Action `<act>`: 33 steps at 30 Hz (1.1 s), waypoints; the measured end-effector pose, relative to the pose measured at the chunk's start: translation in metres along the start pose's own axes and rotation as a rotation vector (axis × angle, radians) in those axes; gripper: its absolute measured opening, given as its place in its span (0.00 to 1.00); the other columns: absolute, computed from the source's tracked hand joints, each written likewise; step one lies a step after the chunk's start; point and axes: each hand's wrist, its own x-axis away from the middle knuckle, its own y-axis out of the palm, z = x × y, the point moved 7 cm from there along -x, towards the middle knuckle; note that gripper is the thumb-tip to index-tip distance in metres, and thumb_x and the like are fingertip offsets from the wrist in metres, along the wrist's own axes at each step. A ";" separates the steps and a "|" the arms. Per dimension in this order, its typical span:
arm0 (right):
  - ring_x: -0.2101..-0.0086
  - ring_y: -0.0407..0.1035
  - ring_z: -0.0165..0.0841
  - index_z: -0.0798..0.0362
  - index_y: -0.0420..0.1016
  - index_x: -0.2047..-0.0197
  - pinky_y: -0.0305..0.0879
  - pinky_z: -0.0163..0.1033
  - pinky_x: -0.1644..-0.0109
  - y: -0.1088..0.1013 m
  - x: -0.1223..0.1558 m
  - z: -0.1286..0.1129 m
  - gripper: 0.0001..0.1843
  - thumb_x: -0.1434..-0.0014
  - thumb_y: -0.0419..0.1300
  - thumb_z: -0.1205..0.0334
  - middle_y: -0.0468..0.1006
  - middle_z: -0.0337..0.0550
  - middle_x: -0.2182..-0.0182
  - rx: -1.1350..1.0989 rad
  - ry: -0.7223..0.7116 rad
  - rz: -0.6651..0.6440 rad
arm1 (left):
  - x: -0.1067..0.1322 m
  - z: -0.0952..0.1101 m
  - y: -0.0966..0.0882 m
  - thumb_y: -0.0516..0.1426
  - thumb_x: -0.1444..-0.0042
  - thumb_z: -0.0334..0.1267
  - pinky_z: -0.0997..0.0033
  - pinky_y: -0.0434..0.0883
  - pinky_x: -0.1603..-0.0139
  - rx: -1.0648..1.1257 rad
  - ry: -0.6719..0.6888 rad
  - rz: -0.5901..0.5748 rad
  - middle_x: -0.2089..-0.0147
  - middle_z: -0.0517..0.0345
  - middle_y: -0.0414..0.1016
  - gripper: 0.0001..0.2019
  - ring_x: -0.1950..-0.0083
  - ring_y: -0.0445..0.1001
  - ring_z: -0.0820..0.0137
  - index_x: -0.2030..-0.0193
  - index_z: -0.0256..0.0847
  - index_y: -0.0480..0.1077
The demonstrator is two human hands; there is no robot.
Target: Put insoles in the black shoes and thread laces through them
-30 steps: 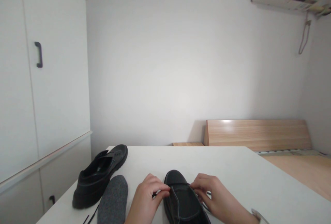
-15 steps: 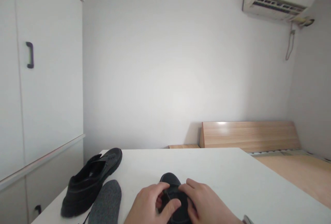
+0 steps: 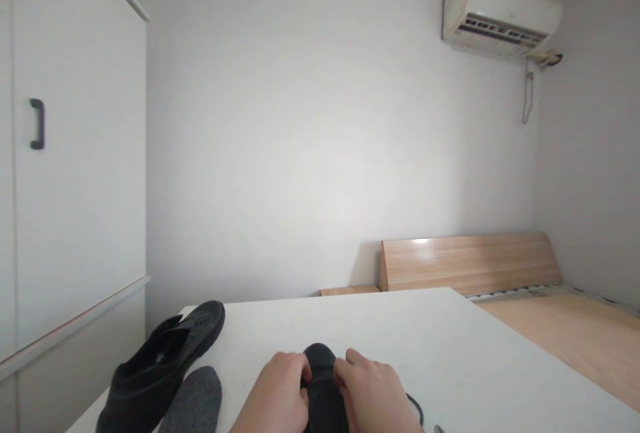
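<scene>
A black shoe (image 3: 326, 403) lies on the white table in front of me, its rounded toe pointing away; its near end is cut off by the frame. My left hand (image 3: 280, 389) grips its left side, fingers curled at the edge. On the opposite side, my right hand (image 3: 373, 389) pinches the shoe's upper near the toe. To the left stands another black shoe (image 3: 165, 366), with a grey felt insole (image 3: 195, 401) beside it. A thin black cord or lace (image 3: 416, 406) shows just right of my right hand.
The white table (image 3: 480, 366) spans the foreground. At left rises a white cabinet (image 3: 85, 186) with a dark handle. Behind on the right are a wooden headboard (image 3: 465, 263) and bed base (image 3: 565, 329). An air conditioner (image 3: 505, 13) hangs on the wall.
My left hand's thumb has moved off the top of the shoe, and both hands now hold its sides. More of the upper shows. The view has shifted slightly.
</scene>
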 end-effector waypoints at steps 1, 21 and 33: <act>0.62 0.78 0.43 0.51 0.77 0.55 0.57 0.38 0.69 0.000 0.000 0.001 0.18 0.46 0.57 0.77 0.79 0.50 0.57 -0.004 0.004 0.012 | 0.000 0.002 -0.001 0.52 0.51 0.19 0.62 0.71 0.51 -0.012 -0.005 0.001 0.57 0.42 0.82 0.18 0.52 0.79 0.55 0.61 0.37 0.80; 0.69 0.67 0.34 0.52 0.71 0.65 0.63 0.38 0.64 0.008 0.001 0.015 0.02 0.40 0.59 0.68 0.74 0.40 0.70 -0.909 -0.204 0.508 | 0.004 0.036 -0.029 0.51 0.42 0.28 0.69 0.69 0.56 0.328 0.219 0.159 0.64 0.54 0.78 0.09 0.60 0.76 0.64 0.68 0.42 0.71; 0.75 0.73 0.31 0.48 0.84 0.60 0.69 0.36 0.69 0.004 0.004 0.024 0.12 0.40 0.65 0.50 0.78 0.42 0.70 -1.375 -0.334 0.583 | -0.005 0.024 -0.013 0.64 0.54 0.45 0.74 0.66 0.69 1.043 0.146 -0.071 0.77 0.66 0.75 0.19 0.74 0.72 0.72 0.66 0.45 0.56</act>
